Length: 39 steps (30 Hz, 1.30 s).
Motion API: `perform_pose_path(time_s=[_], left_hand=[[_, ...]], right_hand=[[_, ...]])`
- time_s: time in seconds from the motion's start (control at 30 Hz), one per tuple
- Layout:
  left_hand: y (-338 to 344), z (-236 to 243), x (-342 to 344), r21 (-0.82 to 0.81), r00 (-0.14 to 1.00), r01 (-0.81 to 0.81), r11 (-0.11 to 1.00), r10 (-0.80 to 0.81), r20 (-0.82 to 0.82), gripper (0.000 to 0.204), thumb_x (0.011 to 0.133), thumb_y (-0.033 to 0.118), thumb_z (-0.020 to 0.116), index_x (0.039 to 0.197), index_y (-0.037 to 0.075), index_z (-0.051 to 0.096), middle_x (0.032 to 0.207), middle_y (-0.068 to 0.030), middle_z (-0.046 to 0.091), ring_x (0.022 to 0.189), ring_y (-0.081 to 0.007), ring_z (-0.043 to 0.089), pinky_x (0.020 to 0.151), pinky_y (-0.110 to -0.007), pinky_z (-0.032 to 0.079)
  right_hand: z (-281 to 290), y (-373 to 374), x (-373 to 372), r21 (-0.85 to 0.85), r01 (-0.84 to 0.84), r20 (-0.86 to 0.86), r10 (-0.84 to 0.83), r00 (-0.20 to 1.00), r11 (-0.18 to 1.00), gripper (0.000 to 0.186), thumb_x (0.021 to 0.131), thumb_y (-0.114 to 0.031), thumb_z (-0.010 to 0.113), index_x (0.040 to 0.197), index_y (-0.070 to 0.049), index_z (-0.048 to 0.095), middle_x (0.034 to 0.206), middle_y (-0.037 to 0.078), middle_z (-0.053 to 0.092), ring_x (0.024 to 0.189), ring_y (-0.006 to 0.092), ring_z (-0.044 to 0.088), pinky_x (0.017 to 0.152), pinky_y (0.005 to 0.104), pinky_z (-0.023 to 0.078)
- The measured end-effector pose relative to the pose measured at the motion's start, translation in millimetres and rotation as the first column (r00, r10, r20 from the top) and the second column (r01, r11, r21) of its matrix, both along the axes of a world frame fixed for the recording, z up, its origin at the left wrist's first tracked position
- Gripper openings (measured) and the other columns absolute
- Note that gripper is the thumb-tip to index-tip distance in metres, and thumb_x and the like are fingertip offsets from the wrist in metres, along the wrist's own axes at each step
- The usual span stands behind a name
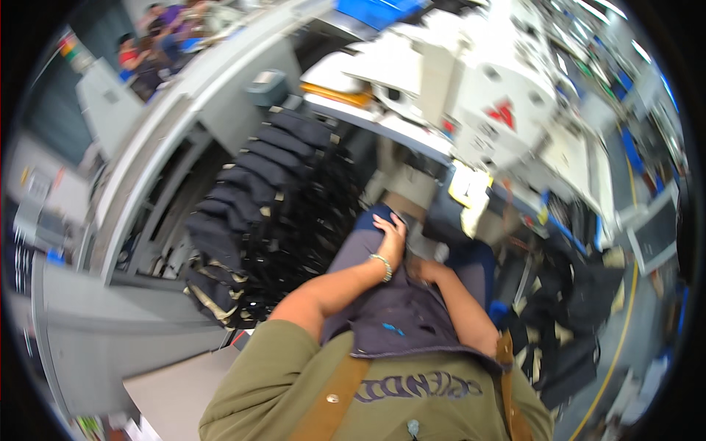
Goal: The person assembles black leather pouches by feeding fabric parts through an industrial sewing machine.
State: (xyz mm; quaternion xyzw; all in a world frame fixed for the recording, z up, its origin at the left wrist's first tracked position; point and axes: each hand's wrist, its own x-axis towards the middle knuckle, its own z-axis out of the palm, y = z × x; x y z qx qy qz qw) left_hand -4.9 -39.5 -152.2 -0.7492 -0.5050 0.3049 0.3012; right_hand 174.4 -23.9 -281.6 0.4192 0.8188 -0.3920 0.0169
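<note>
My left hand [393, 237] rests on my left knee, its fingers spread over the dark trouser cloth [373, 219] and nothing in its grasp. A beaded bracelet circles that wrist. Between my thighs, close to the edge of the dark purple apron [412, 316], lies my right hand [422, 270]. Its fingers are bent down and mostly hidden, so I cannot see whether they hold anything. Beyond my knees stands a large white industrial sewing machine [507, 95] on its table. Left of my legs hangs a thick row of folded dark fabric pieces [265, 165].
A heap of dark fabric pieces [570, 301] lies at my right, near a yellow floor line [626, 331]. A long grey metal frame [121, 198] runs along the left. A blue bin [379, 10] sits at the top. Other people [165, 37] are far off at upper left.
</note>
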Motion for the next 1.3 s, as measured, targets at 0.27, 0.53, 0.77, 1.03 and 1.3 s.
perform_pose_path(time_s=[0.27,0.53,0.77,1.03,1.3], left_hand=[[-59,-16,12,-0.409,0.502,0.343,0.846,0.203,0.841,0.016,0.090,0.015,0.059,0.092,0.002,0.069,0.096,-0.0163,0.071,0.089,-0.0288,0.071,0.075,-0.042,0.056],[-57,150,-7,0.064,-0.156,0.250,0.966,-0.025,0.987,0.008,0.085,0.001,0.069,0.093,0.000,0.067,0.093,-0.0127,0.069,0.086,-0.0302,0.067,0.077,-0.039,0.053],[7,205,14,0.301,0.049,0.173,0.938,-0.313,0.948,0.037,0.087,0.007,0.068,0.124,0.003,0.066,0.136,-0.0207,0.053,0.129,-0.0392,0.048,0.106,-0.047,0.040],[43,211,36,0.129,0.249,0.267,0.955,-0.198,0.948,0.056,0.087,0.023,0.070,0.135,-0.001,0.053,0.140,-0.0231,0.047,0.136,-0.0432,0.039,0.106,-0.051,0.036],[49,205,38,0.060,0.190,0.314,0.948,-0.124,0.974,0.064,0.088,0.016,0.067,0.146,0.000,0.043,0.140,-0.0257,0.047,0.129,-0.0441,0.045,0.103,-0.049,0.041]], right_hand=[[106,-34,1,-0.160,-0.008,0.205,0.041,0.978,0.987,0.039,0.088,-0.023,0.064,0.119,0.002,0.065,0.116,0.024,0.067,0.109,0.0394,0.065,0.093,0.0453,0.051],[182,-87,63,-0.308,0.502,-0.514,-0.585,0.627,0.808,0.027,0.098,-0.014,0.060,0.119,0.002,0.066,0.110,0.013,0.071,0.101,0.0215,0.069,0.091,0.0322,0.052],[251,-24,61,-0.398,0.712,-0.716,-0.681,0.153,0.579,0.022,0.102,-0.013,0.057,0.116,0.001,0.066,0.104,0.006,0.070,0.097,0.0126,0.065,0.087,0.0284,0.051],[282,52,36,-0.156,0.806,-0.810,-0.540,0.226,0.571,0.019,0.098,-0.012,0.060,0.114,-0.002,0.062,0.107,0.005,0.066,0.101,0.0108,0.059,0.090,0.0265,0.047],[273,61,22,-0.261,0.818,-0.839,-0.540,0.071,0.513,0.011,0.089,-0.005,0.066,0.096,-0.002,0.058,0.092,0.005,0.055,0.084,0.0144,0.058,0.080,0.0290,0.048]])
